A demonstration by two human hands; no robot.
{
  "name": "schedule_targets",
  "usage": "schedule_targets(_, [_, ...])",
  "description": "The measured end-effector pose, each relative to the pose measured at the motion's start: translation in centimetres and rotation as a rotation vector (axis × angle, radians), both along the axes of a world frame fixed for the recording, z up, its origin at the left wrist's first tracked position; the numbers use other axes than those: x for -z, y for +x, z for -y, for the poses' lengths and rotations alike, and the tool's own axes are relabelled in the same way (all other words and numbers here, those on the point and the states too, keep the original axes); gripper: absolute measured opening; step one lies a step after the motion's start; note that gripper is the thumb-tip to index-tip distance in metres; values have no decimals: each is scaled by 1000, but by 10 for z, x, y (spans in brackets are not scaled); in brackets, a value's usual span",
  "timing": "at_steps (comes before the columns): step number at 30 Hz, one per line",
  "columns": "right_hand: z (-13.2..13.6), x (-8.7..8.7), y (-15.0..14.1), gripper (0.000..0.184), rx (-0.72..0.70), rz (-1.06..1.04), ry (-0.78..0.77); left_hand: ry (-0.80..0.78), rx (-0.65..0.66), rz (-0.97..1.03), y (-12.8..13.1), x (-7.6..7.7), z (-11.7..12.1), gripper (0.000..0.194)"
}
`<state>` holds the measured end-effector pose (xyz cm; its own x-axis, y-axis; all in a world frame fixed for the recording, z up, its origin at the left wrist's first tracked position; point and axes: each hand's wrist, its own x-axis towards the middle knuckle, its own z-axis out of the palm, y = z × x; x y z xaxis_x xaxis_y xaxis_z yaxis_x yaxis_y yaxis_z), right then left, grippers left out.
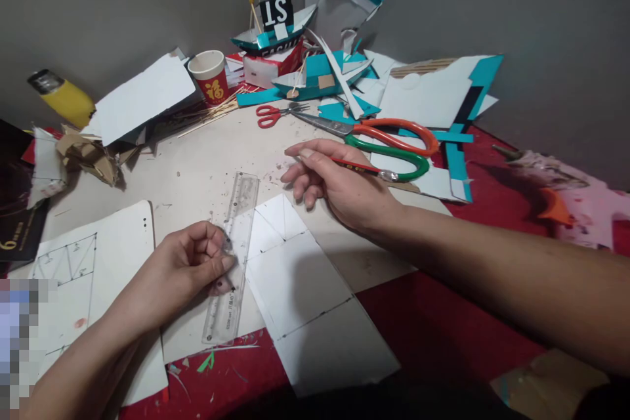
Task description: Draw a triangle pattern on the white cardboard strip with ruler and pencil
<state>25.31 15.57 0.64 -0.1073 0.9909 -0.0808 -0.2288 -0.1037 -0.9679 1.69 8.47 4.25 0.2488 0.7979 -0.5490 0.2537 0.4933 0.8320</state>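
The left hand (197, 262) pinches tightly; the right hand (339, 180) curls loosely, farther forward.

One transparent plastic ruler (224, 318) lies slanted across the left edge of a white rectangular card (319, 282) with drawn lines; a slim red-and-black pencil (355, 165) is held tilted.

Black sail (275, 12): "ST", upside down | hull (276, 50): "ASHI" | paper cup (213, 79): "福" | black packet (22, 230): "9" | ruler (241, 230): print too small

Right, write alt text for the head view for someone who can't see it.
A person's left hand is at a clear ruler beside a line-marked white card, while the right hand holds a red pencil. Beyond are large scissors with orange and green handles and two model boats.
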Motion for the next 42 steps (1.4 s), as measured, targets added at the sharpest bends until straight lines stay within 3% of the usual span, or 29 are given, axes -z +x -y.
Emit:
schedule_targets(9, [-1, 2, 1, 16, -16, -1, 19, 94, -7, -110, -6, -3, -1, 32])
schedule_targets(16, [1, 1, 1, 16, -9, 6, 12, 130, -86, -140, -7, -7, -2, 29])
schedule_targets(22, [0, 1, 1, 18, 7, 3, 9, 268, -116, -233, -3, -11, 3, 27])
schedule_targets(30, [1, 1, 2, 42, -46, -57, 72, 484, -113, -398, 4, 0, 7, 23])
schedule_targets(37, [3, 5, 4, 25, -172, -63, 140, 481, -97, -382, 6, 2, 8, 22])
schedule_targets(42, [0, 4, 4, 20, -147, -78, 119, 394, -72, -326, 4, 0, 8, 25])
